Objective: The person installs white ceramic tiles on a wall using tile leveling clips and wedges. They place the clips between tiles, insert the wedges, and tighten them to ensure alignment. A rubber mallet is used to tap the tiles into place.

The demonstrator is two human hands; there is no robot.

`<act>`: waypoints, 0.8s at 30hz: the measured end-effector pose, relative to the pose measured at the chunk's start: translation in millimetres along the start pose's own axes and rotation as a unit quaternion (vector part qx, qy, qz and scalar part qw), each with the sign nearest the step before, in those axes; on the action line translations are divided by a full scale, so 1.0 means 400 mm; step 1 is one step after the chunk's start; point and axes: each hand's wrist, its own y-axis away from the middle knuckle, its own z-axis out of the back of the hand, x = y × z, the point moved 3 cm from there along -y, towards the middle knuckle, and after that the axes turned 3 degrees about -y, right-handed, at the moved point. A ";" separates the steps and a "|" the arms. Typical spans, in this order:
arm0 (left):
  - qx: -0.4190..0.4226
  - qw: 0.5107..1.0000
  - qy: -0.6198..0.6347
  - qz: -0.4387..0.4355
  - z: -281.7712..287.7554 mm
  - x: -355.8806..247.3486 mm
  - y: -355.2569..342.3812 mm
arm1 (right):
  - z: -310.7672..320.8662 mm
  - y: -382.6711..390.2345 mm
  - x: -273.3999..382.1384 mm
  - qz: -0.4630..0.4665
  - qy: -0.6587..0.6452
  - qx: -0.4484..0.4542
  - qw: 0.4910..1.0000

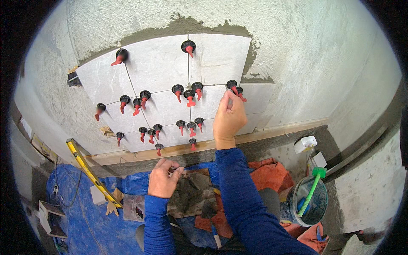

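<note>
Large pale grey wall tiles (159,68) with thin joints between them cover part of the wall. Along the joints sit several tile levelling clips (189,97) with round black caps and red T-shaped keys. My right hand (230,121) is raised to the right side of the tiles, its thumb and fingers pinched at the red key of a levelling clip (232,85). Another clip (241,94) is just right of those fingertips. My left hand (163,178) is lower, below the tiles, with curled fingers pressed together; whatever it holds is hidden.
A wooden batten (255,137) runs under the tiles. At left, a yellow spirit level (91,172) leans over a blue tarp (80,212). A bucket (312,204) with a green-handled brush (309,195) stands right, near orange cloth (272,176). A trowel (208,211) lies low centre.
</note>
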 end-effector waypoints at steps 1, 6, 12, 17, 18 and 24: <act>-0.001 1.000 -0.001 -0.001 0.001 0.001 0.000 | -0.004 0.003 0.001 -0.021 -0.003 0.002 1.000; 0.002 1.000 -0.005 -0.004 0.002 0.007 0.003 | -0.023 0.007 0.013 -0.076 0.000 0.014 0.997; -0.014 0.999 -0.019 -0.032 0.014 0.001 0.006 | -0.034 0.014 0.035 -0.122 -0.033 0.014 0.992; -0.006 1.000 0.001 0.000 0.020 0.004 0.010 | -0.056 0.019 0.040 -0.140 -0.067 0.020 0.988; -0.007 1.000 0.000 0.003 0.020 0.005 0.010 | -0.061 0.019 0.039 -0.140 -0.075 0.020 0.987; -0.013 1.000 -0.001 -0.010 0.027 0.011 0.013 | -0.070 0.019 0.031 -0.139 -0.085 0.038 0.986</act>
